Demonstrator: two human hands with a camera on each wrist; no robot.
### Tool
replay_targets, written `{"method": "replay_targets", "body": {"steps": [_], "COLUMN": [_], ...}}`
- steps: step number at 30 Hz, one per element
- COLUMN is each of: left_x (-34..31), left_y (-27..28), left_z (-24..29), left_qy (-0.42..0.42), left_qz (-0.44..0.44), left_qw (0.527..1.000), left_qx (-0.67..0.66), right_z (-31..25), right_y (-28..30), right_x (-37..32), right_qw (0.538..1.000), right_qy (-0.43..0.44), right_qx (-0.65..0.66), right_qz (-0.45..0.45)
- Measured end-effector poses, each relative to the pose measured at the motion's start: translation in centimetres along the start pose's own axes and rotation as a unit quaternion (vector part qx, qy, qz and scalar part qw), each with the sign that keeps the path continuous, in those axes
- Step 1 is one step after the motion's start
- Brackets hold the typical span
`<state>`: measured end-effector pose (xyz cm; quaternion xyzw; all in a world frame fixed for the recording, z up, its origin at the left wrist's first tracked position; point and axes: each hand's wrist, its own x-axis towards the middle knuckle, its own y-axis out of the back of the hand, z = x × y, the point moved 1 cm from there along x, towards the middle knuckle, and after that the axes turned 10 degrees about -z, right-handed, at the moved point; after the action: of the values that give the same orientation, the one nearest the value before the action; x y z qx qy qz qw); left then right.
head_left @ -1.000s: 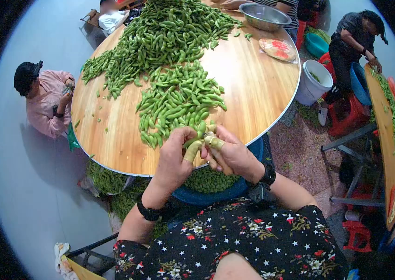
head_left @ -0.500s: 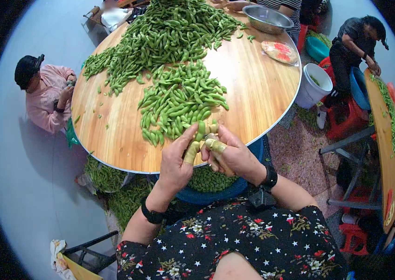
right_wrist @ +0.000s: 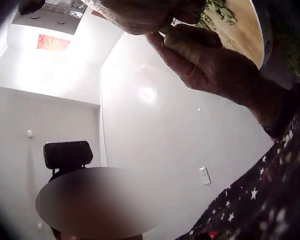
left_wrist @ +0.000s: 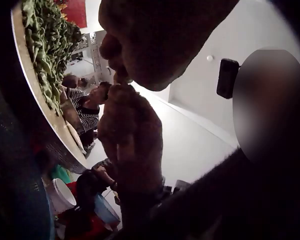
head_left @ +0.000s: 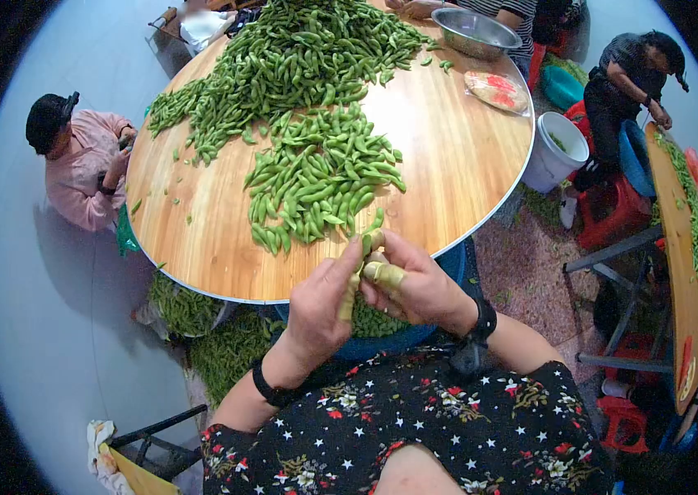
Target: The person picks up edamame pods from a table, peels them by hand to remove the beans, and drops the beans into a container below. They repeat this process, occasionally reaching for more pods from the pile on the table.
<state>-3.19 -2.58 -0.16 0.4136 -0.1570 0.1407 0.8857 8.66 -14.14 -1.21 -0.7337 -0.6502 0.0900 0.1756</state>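
Lower centre of the head view: one pod (head_left: 372, 241) was pinched just off the worktop (head_left: 448, 157) edge, with the left hand (head_left: 320, 301) and the right hand (head_left: 419, 285) both curled round it. Beneath them a blue basin (head_left: 398, 338) was seen partly filled with pods. Far more was judged left, as a near pile (head_left: 316, 177) and a great heap (head_left: 299, 58) at top centre lay unworked.

Head cam looks down on table (head_left: 448, 165) & hands (head_left: 390, 285); 2 wrist cams v. close, facing up, share hands.
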Motion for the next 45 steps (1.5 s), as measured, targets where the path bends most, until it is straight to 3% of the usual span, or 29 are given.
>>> {"method": "replay_targets", "body": {"steps": [1,2,3,4,5,6,7,9,13,14,15,16,17,19,24,27,28,30,31,32,33,34,35,36,37,39,41,43,45], "left_x": [0.1,-0.4,-0.3,-0.1,-0.1,-0.2,-0.3,-0.4,-0.5,-0.1,0.3,0.7,0.7,0.7,0.8,0.4,0.2,0.4,0.4,0.4,0.4,0.4,0.4,0.3,0.3,0.3,0.2,0.0,-0.4], "left_y": [-0.5,-1.2,-1.0,-1.1,-1.2,-1.1,-1.2,-1.4,-1.8,-1.7,-1.4,-0.4,-0.2,0.1,-0.6,-1.7,-2.0,-2.3,-2.5,-2.7,-3.0,-3.0,-2.9,-2.7,-2.5,-2.3,-2.1,-1.8,-1.2], "left_z": [-0.5,-1.0,-1.0,-1.1,-1.2,-1.3,-1.6,-2.1,-2.8,-3.0,-2.7,-1.6,-1.5,-1.4,-0.9,-1.6,-1.7,-1.4,-1.5,-1.9,-2.2,-2.2,-2.3,-2.4,-2.4,-2.1,-1.7,-1.2,-0.4], "left_qy": [-0.024,0.079,0.079,0.176,0.261,0.271,0.271,0.252,0.214,0.144,0.054,0.018,0.019,-0.037,-0.030,-0.011,0.054,0.177,0.180,0.219,0.253,0.249,0.248,0.218,0.186,0.146,0.106,0.032,0.054], "left_qz": [0.043,0.018,0.017,0.006,-0.005,-0.026,-0.025,-0.042,-0.046,-0.005,0.038,0.050,0.052,0.044,0.043,0.078,0.081,0.069,0.069,0.070,0.070,0.065,0.065,0.060,0.054,0.042,0.031,0.001,-0.051], "left_qw": [0.996,0.974,0.974,0.884,0.735,0.695,0.693,0.632,0.583,0.848,0.985,0.998,0.998,0.987,0.988,0.996,0.995,0.966,0.965,0.930,0.880,0.885,0.885,0.928,0.960,0.978,0.990,0.999,0.997], "left_qx": [-0.076,-0.213,-0.213,-0.433,-0.625,-0.666,-0.667,-0.731,-0.782,-0.510,-0.160,-0.031,-0.030,0.147,0.143,0.050,-0.016,-0.175,-0.176,-0.288,-0.395,-0.388,-0.388,-0.297,-0.202,-0.145,-0.089,-0.035,-0.038], "right_z": [0.0,0.1,0.4,1.0,1.3,0.9,0.8,0.6,0.5,0.7,0.6,0.3,-0.3,-0.7,-0.8,0.3,0.6,1.1,2.0,2.6,2.5,2.1,1.5,0.7,-0.3,-1.7,-1.3,-0.7,-0.6], "right_y": [0.0,0.2,0.7,1.2,1.5,1.4,1.4,1.6,1.7,1.9,1.8,1.5,1.1,0.6,0.0,0.6,0.6,0.6,0.9,1.3,1.2,1.3,1.5,1.4,1.2,1.0,1.2,1.8,1.7], "right_x": [0.0,0.1,0.4,0.6,0.6,0.5,0.4,0.5,0.6,0.6,0.7,0.8,0.7,0.7,0.5,0.5,0.5,0.4,0.4,0.5,0.6,0.4,0.0,-0.1,-0.1,-0.4,-0.1,0.4,0.1], "right_qw": [0.987,0.977,0.977,0.971,0.964,0.957,0.957,0.950,0.953,0.967,0.978,0.978,0.986,0.986,0.992,0.993,0.993,0.983,0.983,0.949,0.879,0.879,0.902,0.918,0.918,0.903,0.902,0.833,0.825], "right_qy": [-0.069,-0.078,-0.078,-0.093,-0.107,-0.118,-0.120,-0.128,-0.118,-0.110,-0.102,-0.103,-0.129,-0.153,-0.123,-0.108,-0.108,-0.073,-0.076,0.040,0.155,0.155,0.078,0.001,0.002,-0.019,0.027,0.176,0.148], "right_qx": [0.148,0.200,0.200,0.222,0.243,0.264,0.264,0.283,0.274,0.229,0.183,0.182,0.109,0.034,0.015,0.043,0.043,-0.156,-0.154,-0.302,-0.439,-0.440,-0.417,-0.390,-0.390,-0.413,-0.410,-0.517,-0.542], "right_qz": [0.007,0.000,0.001,-0.007,-0.015,-0.019,-0.018,-0.040,-0.055,-0.034,-0.013,-0.014,0.016,0.048,0.035,0.023,0.024,0.070,0.069,0.086,0.099,0.099,0.083,0.066,0.067,0.120,0.129,0.089,0.066]}}
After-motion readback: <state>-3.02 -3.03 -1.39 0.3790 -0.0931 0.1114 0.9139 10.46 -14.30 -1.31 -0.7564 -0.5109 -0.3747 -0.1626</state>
